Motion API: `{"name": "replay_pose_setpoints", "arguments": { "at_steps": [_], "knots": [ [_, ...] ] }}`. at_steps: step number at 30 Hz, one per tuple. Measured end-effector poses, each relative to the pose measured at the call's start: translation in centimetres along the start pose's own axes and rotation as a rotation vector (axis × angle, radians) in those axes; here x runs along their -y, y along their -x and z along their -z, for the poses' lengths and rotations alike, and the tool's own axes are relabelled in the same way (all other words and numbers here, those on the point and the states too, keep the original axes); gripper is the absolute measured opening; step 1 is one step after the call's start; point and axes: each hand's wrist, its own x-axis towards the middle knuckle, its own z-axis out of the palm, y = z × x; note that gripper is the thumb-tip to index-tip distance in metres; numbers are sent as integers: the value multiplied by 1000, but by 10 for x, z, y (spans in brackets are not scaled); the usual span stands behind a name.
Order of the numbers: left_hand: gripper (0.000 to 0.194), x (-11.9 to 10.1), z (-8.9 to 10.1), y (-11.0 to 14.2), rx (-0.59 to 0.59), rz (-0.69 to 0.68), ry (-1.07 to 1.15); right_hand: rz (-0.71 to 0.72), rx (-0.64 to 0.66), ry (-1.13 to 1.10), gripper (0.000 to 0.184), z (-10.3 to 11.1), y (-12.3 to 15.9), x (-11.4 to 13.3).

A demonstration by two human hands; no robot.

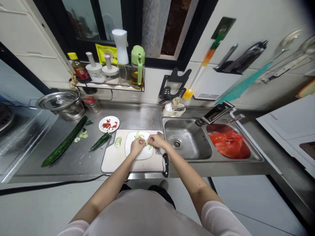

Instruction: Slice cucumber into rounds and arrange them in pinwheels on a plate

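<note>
A white square plate (130, 151) lies on a pale cutting board (113, 164), with several cucumber slices (140, 134) along its far and right sides. Over the plate, my left hand (137, 146) is closed in a pinch; what its fingertips hold is too small to make out. Close beside it, my right hand (156, 141) pinches a thin cucumber slice (147, 142). A small stack of slices (118, 142) sits on the board's left part. By the right edge lies a knife (165, 165) with a black handle, its blade partly behind my right hand.
A cut cucumber piece (100, 141), a long cucumber (64, 141) and cucumber scraps (84, 134) lie left. Behind the board is a small plate (109, 128) of red bits. A sink (197, 154) is right, a lidded pot (71, 111) back left, a bottle shelf (110, 86) above.
</note>
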Motion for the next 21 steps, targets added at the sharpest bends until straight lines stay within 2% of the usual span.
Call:
{"name": "replay_pose_setpoints", "arguments": {
  "at_steps": [11,21],
  "knots": [
    [8,-5,-7,3,15,-29,-249,-65,37,298,9,-9,-1,-4],
    [11,-4,-12,3,11,-75,-429,-82,52,417,9,-9,1,5]
  ]
}}
